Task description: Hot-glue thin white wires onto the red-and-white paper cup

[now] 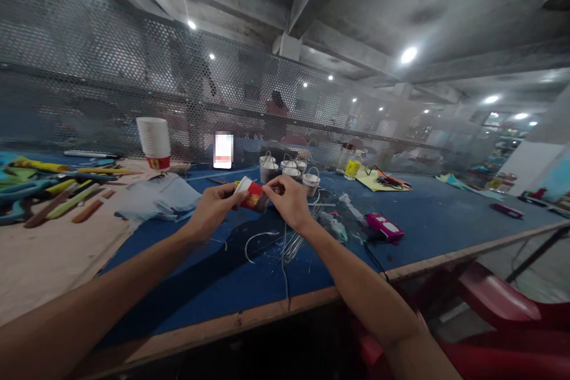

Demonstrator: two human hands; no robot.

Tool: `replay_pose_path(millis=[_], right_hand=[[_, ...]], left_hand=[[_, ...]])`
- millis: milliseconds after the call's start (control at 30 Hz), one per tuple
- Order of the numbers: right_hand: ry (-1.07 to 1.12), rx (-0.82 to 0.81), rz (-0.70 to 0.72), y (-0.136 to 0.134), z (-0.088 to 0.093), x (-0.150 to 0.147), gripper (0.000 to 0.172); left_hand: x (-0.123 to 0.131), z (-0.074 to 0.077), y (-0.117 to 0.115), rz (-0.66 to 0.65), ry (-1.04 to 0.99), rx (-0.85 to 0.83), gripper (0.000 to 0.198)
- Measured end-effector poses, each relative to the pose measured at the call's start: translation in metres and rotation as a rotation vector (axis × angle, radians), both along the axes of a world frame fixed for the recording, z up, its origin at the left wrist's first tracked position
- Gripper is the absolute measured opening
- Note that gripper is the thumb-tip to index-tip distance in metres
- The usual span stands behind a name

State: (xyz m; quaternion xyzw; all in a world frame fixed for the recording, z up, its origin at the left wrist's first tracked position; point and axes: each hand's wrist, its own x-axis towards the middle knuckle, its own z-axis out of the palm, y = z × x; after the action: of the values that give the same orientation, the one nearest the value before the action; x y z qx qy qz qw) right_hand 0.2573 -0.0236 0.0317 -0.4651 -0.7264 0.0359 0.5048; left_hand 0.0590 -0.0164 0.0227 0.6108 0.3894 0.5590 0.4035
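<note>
A red and white paper cup (253, 195) lies tilted between my two hands above the blue table, its white rim toward the left. My left hand (217, 205) grips the cup at its rim end. At the other end, my right hand (289, 199) is closed with fingertips pinched against a dark brownish part of the cup; what exactly they pinch is hidden. Just beyond stand several small cups with loop handles, such as a grey one (268, 171) and a pale one (310, 183). A bundle of thin wires (299, 236) lies under my right wrist.
Left: a stack of white paper cups (154, 138), a crumpled plastic bag (155, 197) and several tools (57, 193). A lit phone (222, 151) leans against the perforated metal screen (178, 71). Right: a magenta box (385, 227), a yellow-labelled bottle (353, 166) and red chairs (499, 297).
</note>
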Motion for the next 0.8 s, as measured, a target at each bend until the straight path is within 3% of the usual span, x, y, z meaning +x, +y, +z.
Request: replay_pose_path(millis=[400, 633, 800], right_hand=[[0.084, -0.152, 0.024, 0.002, 0.002, 0.002, 0.013], [0.13, -0.192, 0.049, 0.012, -0.005, 0.004, 0.016], [0.193, -0.182, 0.121, 0.019, -0.011, 0.01, 0.034]], left_hand=[[-0.003, -0.004, 0.004, -0.051, 0.09, 0.049, 0.022], [-0.003, -0.004, 0.005, -0.064, 0.061, 0.02, 0.023], [-0.001, -0.006, 0.007, -0.094, -0.057, -0.085, 0.026]])
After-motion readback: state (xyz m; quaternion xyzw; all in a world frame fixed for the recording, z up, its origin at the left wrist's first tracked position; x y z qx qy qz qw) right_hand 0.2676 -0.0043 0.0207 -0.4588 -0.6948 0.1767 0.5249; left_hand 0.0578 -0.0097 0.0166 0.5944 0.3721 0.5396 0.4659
